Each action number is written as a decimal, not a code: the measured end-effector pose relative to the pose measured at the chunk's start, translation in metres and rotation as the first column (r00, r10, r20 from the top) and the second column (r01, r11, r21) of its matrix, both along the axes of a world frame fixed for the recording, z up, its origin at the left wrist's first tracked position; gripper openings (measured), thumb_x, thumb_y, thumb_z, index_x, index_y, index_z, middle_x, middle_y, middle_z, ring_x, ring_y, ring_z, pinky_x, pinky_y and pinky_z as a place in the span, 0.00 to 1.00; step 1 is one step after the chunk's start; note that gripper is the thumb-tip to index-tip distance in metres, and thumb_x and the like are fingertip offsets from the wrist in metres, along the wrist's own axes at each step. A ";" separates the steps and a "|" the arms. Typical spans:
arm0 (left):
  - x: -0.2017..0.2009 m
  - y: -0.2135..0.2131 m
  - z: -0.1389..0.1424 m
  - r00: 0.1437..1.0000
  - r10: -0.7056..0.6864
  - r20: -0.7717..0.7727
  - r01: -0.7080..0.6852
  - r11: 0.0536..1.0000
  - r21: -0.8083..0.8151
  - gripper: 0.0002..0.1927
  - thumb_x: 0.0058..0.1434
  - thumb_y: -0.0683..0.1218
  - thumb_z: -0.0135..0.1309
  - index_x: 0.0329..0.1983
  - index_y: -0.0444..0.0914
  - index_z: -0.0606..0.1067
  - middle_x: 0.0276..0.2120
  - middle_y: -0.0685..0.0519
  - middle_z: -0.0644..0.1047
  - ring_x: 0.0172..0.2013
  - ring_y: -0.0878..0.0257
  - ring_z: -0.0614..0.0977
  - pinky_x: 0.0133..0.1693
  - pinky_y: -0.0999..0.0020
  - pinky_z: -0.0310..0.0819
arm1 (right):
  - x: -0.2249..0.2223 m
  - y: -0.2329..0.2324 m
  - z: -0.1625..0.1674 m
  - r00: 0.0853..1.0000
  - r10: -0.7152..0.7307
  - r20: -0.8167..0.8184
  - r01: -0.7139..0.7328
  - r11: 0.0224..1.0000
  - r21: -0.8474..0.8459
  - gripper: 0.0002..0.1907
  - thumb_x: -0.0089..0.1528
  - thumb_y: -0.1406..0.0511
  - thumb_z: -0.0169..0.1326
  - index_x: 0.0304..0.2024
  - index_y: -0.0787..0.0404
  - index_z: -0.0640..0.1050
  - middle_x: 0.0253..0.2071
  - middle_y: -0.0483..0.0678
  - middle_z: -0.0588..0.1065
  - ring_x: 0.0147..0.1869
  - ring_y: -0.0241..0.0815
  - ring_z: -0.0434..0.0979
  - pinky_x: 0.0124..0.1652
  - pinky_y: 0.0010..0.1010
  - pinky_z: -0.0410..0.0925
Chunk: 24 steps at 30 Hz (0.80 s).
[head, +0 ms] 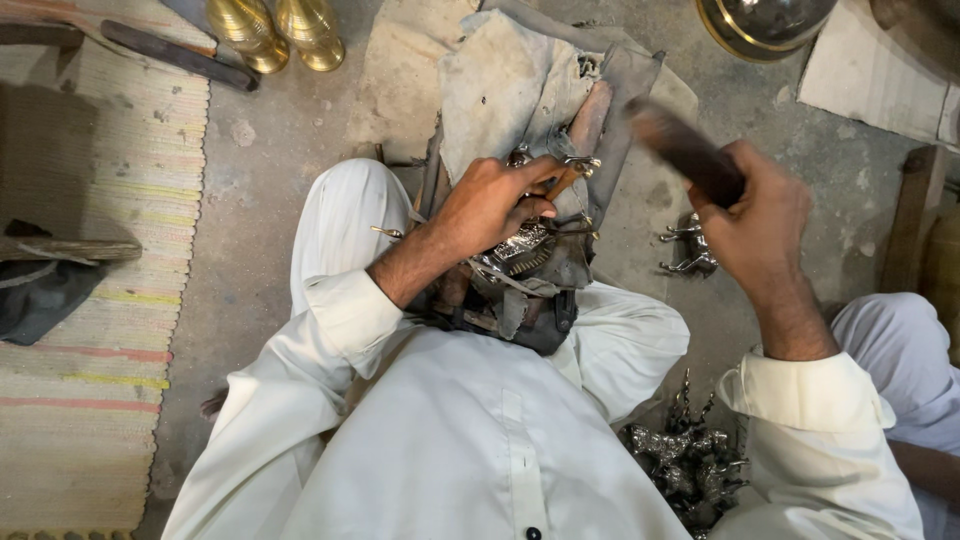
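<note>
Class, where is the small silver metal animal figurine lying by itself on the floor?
In the head view, the small silver metal animal figurine lies on the grey concrete floor, just left of the raised right hand.

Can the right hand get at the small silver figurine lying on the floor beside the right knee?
Probably yes: the silver figurine lies uncovered just below the right hand, but that hand grips a dark tool.

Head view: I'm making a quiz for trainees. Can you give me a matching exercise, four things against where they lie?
Things:
1. brass vessels
2. striped mat
3. pile of silver figurines
4. dark tool

Places:
A. bottom, by the person's right side
B. in the right hand
C. top left, on the floor
D. along the left edge

Pairs: 1-C, 2-D, 3-A, 4-B
</note>
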<state>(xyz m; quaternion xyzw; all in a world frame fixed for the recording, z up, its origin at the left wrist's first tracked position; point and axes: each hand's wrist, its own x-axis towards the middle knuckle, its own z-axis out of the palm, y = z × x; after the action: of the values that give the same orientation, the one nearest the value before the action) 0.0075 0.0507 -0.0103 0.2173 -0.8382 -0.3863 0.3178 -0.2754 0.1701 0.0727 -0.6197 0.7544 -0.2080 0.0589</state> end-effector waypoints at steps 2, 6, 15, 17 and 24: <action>-0.001 0.000 -0.002 1.000 0.012 0.023 -0.012 1.000 -0.007 0.21 0.61 0.46 0.66 0.55 0.38 0.73 0.32 0.43 0.83 0.35 0.44 0.85 0.34 0.53 0.77 | 0.002 0.000 0.001 0.999 -0.016 -0.030 0.014 0.999 -0.053 0.12 0.63 0.66 0.65 0.43 0.62 0.75 0.33 0.55 0.75 0.38 0.57 0.76 0.42 0.46 0.68; -0.001 0.002 -0.003 0.999 0.016 0.044 -0.014 0.999 -0.040 0.18 0.63 0.46 0.65 0.53 0.38 0.73 0.33 0.43 0.83 0.35 0.43 0.85 0.34 0.53 0.77 | 0.003 0.004 0.000 0.935 0.125 -0.333 -0.166 0.981 -0.098 0.10 0.57 0.72 0.61 0.40 0.61 0.78 0.36 0.54 0.77 0.43 0.57 0.78 0.45 0.46 0.68; -0.001 0.002 0.002 0.998 0.016 0.057 -0.015 1.000 -0.023 0.22 0.60 0.45 0.65 0.56 0.38 0.73 0.29 0.42 0.82 0.32 0.43 0.84 0.32 0.52 0.76 | 0.000 0.007 0.003 0.955 0.115 -0.273 -0.136 0.989 -0.059 0.10 0.59 0.69 0.64 0.41 0.62 0.77 0.34 0.55 0.75 0.42 0.58 0.76 0.45 0.46 0.67; -0.001 0.003 0.003 1.000 0.010 0.011 -0.010 1.000 -0.016 0.21 0.61 0.44 0.64 0.56 0.38 0.73 0.31 0.43 0.82 0.34 0.44 0.84 0.33 0.53 0.77 | 0.001 0.007 0.005 0.952 0.139 -0.273 -0.160 0.986 -0.055 0.09 0.60 0.69 0.64 0.41 0.62 0.77 0.34 0.55 0.75 0.42 0.58 0.76 0.45 0.46 0.67; -0.001 0.001 0.003 1.000 -0.004 0.007 0.004 1.000 -0.015 0.18 0.61 0.43 0.64 0.53 0.38 0.74 0.32 0.45 0.83 0.34 0.45 0.85 0.33 0.54 0.76 | 0.007 0.008 -0.003 0.971 0.070 -0.230 -0.076 0.997 -0.019 0.12 0.56 0.70 0.63 0.42 0.61 0.77 0.35 0.55 0.76 0.40 0.58 0.77 0.43 0.45 0.68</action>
<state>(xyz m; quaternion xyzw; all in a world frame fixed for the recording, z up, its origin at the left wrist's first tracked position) 0.0065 0.0514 -0.0074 0.2147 -0.8425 -0.3801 0.3158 -0.2688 0.1781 0.0692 -0.6677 0.7299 -0.1434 -0.0294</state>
